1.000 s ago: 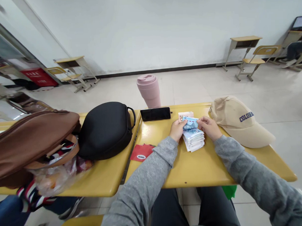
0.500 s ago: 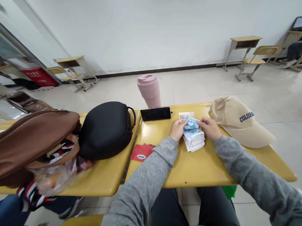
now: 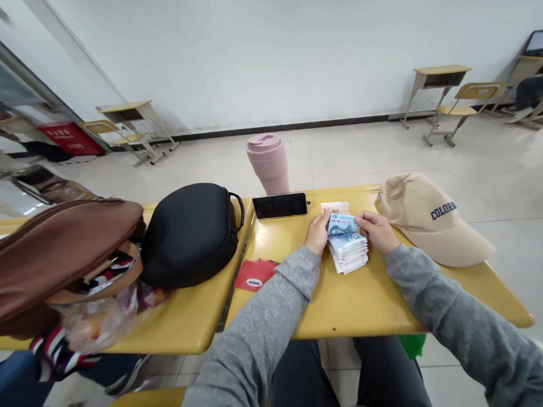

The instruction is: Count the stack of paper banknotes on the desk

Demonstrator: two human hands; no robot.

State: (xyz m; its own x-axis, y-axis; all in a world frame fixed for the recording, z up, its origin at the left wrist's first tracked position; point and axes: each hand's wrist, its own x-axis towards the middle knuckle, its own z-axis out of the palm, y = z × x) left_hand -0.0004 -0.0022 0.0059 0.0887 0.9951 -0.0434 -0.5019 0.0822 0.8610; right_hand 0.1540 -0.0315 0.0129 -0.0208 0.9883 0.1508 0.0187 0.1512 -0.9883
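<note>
Between my two hands is a blue banknote-like paper (image 3: 342, 224). My left hand (image 3: 318, 232) pinches its left edge, and my right hand (image 3: 377, 230) has its fingertips closed on the right edge. Just below, a thick stack of folded papers (image 3: 349, 257) with a blue printed top lies on the yellow desk (image 3: 312, 315). Behind the blue note lies a pale, pinkish note (image 3: 337, 207), partly covered. A red packet (image 3: 255, 275) with a white oval label rests left of my left forearm, which hides part of it.
A black phone (image 3: 279, 205) lies at the back, near a pink lidded cup (image 3: 270, 164). To the right sits a beige cap (image 3: 427, 220). On the adjoining left desk are a black case (image 3: 189, 237), a brown bag (image 3: 62, 254) and a clear plastic bag (image 3: 99, 322).
The blue note has flattened out between my fingers and shows more of its face. My left hand has shifted slightly left, and the pinkish note behind is more covered.
</note>
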